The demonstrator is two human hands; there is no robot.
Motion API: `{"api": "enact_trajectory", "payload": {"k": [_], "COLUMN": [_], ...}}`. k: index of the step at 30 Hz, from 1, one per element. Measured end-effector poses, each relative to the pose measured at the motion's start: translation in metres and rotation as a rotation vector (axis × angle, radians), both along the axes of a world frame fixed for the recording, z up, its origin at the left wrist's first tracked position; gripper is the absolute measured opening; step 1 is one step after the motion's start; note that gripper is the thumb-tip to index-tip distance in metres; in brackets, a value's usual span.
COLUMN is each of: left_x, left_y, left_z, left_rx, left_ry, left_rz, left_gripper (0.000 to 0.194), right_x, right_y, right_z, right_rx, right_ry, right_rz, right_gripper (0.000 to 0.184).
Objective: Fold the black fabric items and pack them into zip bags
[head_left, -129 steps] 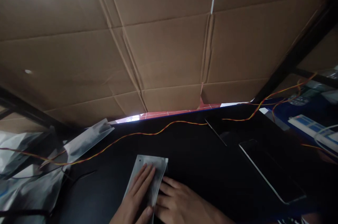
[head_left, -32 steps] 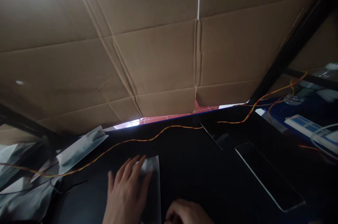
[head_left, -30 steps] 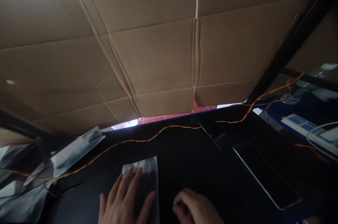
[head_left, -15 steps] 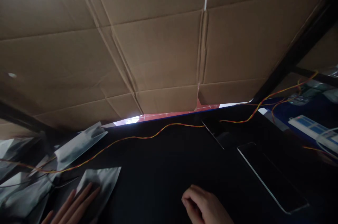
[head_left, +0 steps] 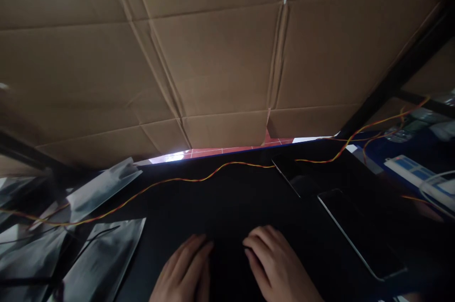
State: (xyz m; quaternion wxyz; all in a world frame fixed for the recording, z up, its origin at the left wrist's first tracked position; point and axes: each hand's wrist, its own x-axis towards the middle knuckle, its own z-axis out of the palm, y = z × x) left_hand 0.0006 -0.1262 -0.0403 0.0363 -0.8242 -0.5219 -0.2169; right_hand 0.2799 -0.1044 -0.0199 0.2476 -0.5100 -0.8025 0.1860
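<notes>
My left hand (head_left: pixel 183 269) rests on the dark tabletop (head_left: pixel 227 197) near its front edge. Its fingers are loosely bent and lie close together, and I see nothing in them. Facing it across a narrow gap is my right hand (head_left: pixel 279 264), with gently curved fingers, the thumb a little apart and nothing visible in its grasp. Left of my left hand lies a translucent plastic bag (head_left: pixel 106 254) with a dark cable end on it. To the right of my right hand, a dark phone-like slab (head_left: pixel 359 233) with a pale edge lies flat.
Another dark slab (head_left: pixel 289 174) lies farther back, by a twisted red-yellow wire (head_left: pixel 170 179) that crosses the table. More plastic bags (head_left: pixel 103 188) sit at the left. Cardboard (head_left: pixel 220 69) hangs behind. A white-and-blue power strip (head_left: pixel 408 171) is at the right.
My left hand has left the plastic bag and moved right to the bare tabletop beside my right hand. My right hand has loosened slightly from a more curled shape.
</notes>
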Motion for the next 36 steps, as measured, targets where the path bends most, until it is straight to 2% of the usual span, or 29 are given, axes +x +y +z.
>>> {"api": "enact_trajectory", "payload": {"k": [2, 3, 5, 8, 11, 16, 24, 29, 36], "left_x": [0.038, 0.048, 0.056, 0.051, 0.046, 0.046, 0.044, 0.042, 0.044], "left_y": [0.020, 0.029, 0.043, 0.048, 0.046, 0.049, 0.050, 0.049, 0.047], "left_z": [0.013, 0.016, 0.012, -0.009, -0.023, -0.024, -0.030, -0.026, -0.026], "left_rx": [0.026, 0.029, 0.056, 0.095, 0.076, 0.079, 0.086, 0.048, 0.014], "left_ry": [0.026, 0.051, 0.114, 0.209, 0.246, 0.252, 0.261, 0.243, 0.190], "left_rz": [-0.007, -0.009, -0.010, -0.024, -0.020, -0.020, 0.023, 0.006, 0.008], "left_gripper": [0.048, 0.054, 0.064, 0.072, 0.074, 0.077, 0.086, 0.087, 0.078], "right_x": [-0.009, -0.012, -0.014, -0.010, -0.008, -0.010, -0.007, -0.007, -0.007], "right_y": [0.008, 0.011, 0.016, 0.019, 0.019, 0.022, 0.038, 0.037, 0.023], "right_z": [0.002, -0.001, -0.013, -0.035, -0.047, -0.051, -0.081, -0.072, -0.052], "right_rx": [0.068, 0.093, 0.127, 0.141, 0.136, 0.174, 0.390, 0.408, 0.223], "right_ry": [-0.022, -0.045, -0.114, -0.202, -0.249, -0.260, -0.301, -0.281, -0.237], "right_rz": [0.031, 0.041, 0.060, 0.095, 0.105, 0.098, 0.109, 0.116, 0.093], "right_gripper": [0.034, 0.040, 0.059, 0.079, 0.081, 0.086, 0.099, 0.097, 0.075]}}
